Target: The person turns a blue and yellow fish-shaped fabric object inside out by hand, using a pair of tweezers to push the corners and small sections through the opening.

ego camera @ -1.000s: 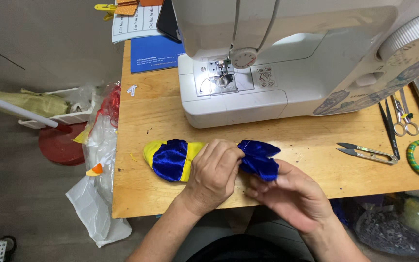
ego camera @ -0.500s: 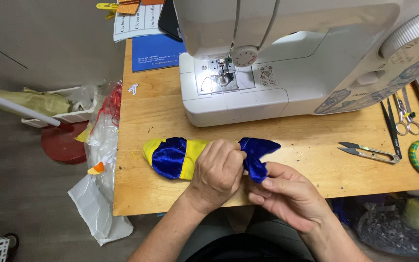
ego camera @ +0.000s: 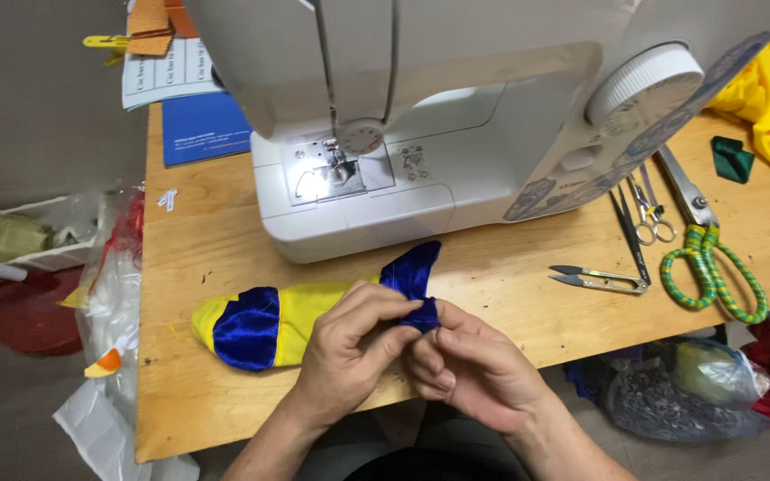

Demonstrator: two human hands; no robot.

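Both hands work on a soft yellow fabric piece with shiny blue velvet patches [ego camera: 265, 322], which lies on the wooden worktop [ego camera: 207, 267] just in front of the white sewing machine [ego camera: 421, 134]. The left hand [ego camera: 349, 352] is nearly closed, fingertips pinching the blue end. The right hand [ego camera: 470, 370] is curled, its fingers gripping the same blue end from beneath. Small metal thread snips [ego camera: 599, 280] lie to the machine's right.
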